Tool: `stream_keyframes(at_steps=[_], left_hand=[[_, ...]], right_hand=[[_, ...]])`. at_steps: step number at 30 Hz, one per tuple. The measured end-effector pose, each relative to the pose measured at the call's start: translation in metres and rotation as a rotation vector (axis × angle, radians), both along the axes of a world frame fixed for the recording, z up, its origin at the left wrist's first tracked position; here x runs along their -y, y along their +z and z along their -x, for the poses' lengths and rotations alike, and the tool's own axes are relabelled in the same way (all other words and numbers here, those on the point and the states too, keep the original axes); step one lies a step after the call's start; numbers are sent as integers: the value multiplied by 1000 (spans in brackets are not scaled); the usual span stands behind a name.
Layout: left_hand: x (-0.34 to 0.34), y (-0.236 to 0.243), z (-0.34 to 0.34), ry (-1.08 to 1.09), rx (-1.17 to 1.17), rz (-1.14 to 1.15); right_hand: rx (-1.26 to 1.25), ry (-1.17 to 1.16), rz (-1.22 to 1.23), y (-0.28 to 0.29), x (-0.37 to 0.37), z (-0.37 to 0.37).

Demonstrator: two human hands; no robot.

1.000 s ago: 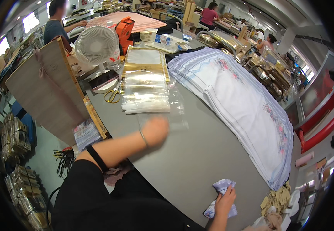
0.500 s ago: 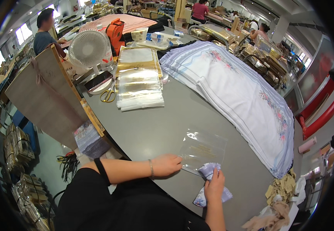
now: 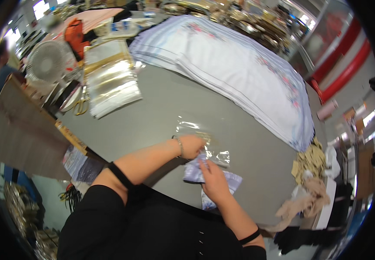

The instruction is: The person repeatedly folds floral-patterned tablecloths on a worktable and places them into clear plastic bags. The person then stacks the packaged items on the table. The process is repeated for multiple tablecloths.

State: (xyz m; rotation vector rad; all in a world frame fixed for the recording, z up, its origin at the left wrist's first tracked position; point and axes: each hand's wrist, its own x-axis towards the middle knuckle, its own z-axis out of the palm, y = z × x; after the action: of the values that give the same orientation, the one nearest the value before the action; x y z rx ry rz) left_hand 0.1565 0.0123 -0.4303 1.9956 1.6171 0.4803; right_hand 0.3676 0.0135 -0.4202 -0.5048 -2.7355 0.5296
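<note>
A folded lavender floral cloth [image 3: 193, 170] lies partly over the near side of the table, one end raised toward a clear plastic bag [image 3: 217, 157]. My right hand [image 3: 216, 182] is closed round the cloth, its thumb and fingers pinching the raised end. Bent over the bag's near edge, my left hand [image 3: 192, 146] has its fingers closed on the bag, close to the cloth's tip. Motion blurs its fingertips, and the hand covers part of the bag. The bag lies flat, with gold print on it.
A broad stack of white and lavender floral cloths [image 3: 243, 73] spreads across the far right. Gold-banded clear bags [image 3: 111, 80] are piled at the left, beside scissors [image 3: 82, 104] and a white fan [image 3: 46, 62]. Beige scraps [image 3: 310, 160] sit at the right edge.
My view has shifted, so the table's things sit further left and higher. My hands have come closer together, and the cloth's raised end has moved up to my left fingers at the bag.
</note>
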Motion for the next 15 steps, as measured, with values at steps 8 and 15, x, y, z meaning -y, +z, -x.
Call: stream_keyframes(at_steps=[8,15], left_hand=[[19,30,-81,295,-264,-489],[41,20,-121,-70,-382,-661]], right_hand=[[193,-668,-93,4,-43,-21],[316,-620,71,13,-59,-38]])
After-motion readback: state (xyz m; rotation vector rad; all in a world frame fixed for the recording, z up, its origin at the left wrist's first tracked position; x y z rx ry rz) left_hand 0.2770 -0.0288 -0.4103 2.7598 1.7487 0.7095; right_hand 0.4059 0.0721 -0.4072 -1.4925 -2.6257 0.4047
